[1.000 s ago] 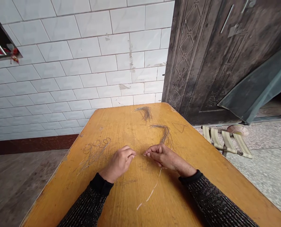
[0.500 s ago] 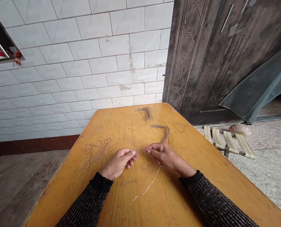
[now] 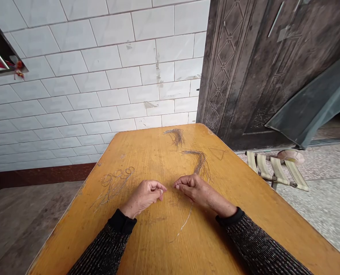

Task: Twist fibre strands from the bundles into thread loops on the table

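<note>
My right hand (image 3: 197, 187) is closed in a pinch over the middle of the table. A thin silvery wire (image 3: 186, 220) hangs from beneath it and curves toward me, its lower end close to the tabletop. My left hand (image 3: 147, 195) is also pinched closed, its fingertips a small gap from the right hand's. What lies between the left fingertips is too small to make out. Several wires with looped ends (image 3: 117, 185) lie left of my left hand. Just beyond my right hand rests a bent bundle of thin wires (image 3: 199, 160).
A second wire bundle (image 3: 176, 136) lies at the far end of the wooden table (image 3: 147, 152). One bent wire (image 3: 218, 152) is near the right edge. Beyond stand a white tiled wall (image 3: 135, 80) and a dark door (image 3: 244, 95). A strapped stool (image 3: 276, 172) stands at right.
The hanging wire's free end has swung right and now reaches less far to the left. My left fingers have shifted slightly, with the lower ones tucked more out of sight. Both hands stay close together.
</note>
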`<act>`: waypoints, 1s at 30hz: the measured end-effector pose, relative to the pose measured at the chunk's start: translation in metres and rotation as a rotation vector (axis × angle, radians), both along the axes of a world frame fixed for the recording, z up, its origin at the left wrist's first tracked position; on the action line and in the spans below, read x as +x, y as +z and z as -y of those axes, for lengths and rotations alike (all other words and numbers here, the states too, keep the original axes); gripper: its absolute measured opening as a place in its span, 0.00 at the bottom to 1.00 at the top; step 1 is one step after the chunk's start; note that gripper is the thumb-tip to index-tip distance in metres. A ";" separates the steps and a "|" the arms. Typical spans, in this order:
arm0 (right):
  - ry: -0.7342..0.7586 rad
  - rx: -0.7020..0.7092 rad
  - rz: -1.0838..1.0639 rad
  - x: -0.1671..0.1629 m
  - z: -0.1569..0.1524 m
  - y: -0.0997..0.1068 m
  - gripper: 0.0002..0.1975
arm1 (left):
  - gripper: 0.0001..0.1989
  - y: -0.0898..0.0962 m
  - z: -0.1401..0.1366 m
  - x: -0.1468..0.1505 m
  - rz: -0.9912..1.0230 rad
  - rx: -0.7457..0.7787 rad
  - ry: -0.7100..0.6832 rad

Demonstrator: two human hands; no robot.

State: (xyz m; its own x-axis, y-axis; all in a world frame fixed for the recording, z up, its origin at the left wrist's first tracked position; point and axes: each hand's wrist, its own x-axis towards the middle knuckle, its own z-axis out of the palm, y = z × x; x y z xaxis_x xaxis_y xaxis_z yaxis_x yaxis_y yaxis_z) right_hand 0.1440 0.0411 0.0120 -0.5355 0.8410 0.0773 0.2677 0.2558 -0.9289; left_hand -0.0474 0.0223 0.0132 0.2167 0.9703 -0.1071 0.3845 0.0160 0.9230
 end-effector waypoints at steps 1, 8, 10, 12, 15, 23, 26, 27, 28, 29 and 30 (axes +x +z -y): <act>0.004 0.010 0.012 0.000 0.001 0.001 0.13 | 0.08 0.001 0.000 -0.001 -0.018 -0.010 -0.007; 0.036 0.022 0.042 0.000 0.002 -0.002 0.12 | 0.07 0.004 0.001 -0.007 -0.004 -0.059 -0.053; 0.047 0.035 0.064 -0.001 0.002 -0.005 0.12 | 0.07 0.002 -0.001 -0.008 -0.061 -0.040 -0.043; 0.059 0.065 0.090 -0.001 0.002 -0.007 0.11 | 0.07 -0.001 -0.002 -0.008 -0.154 -0.003 -0.043; 0.062 0.067 0.100 -0.004 0.002 -0.007 0.11 | 0.08 -0.003 -0.003 -0.007 -0.243 0.057 -0.037; 0.013 -0.160 -0.074 -0.001 0.002 0.000 0.12 | 0.07 0.009 0.000 -0.008 0.070 0.038 0.058; 0.000 -0.194 -0.148 0.000 -0.002 -0.003 0.13 | 0.06 0.007 -0.003 -0.009 0.007 0.123 0.104; -0.010 -0.201 -0.157 -0.001 -0.003 -0.004 0.13 | 0.06 0.006 -0.004 -0.009 -0.055 0.182 0.110; -0.020 -0.204 -0.156 -0.001 -0.003 -0.004 0.12 | 0.06 0.005 -0.004 -0.008 -0.127 0.259 0.110; -0.028 -0.204 -0.147 -0.002 -0.003 -0.005 0.12 | 0.06 0.004 -0.004 -0.007 -0.199 0.349 0.106; -0.037 -0.200 -0.134 -0.003 -0.003 -0.004 0.12 | 0.06 0.005 -0.004 -0.006 -0.261 0.442 0.100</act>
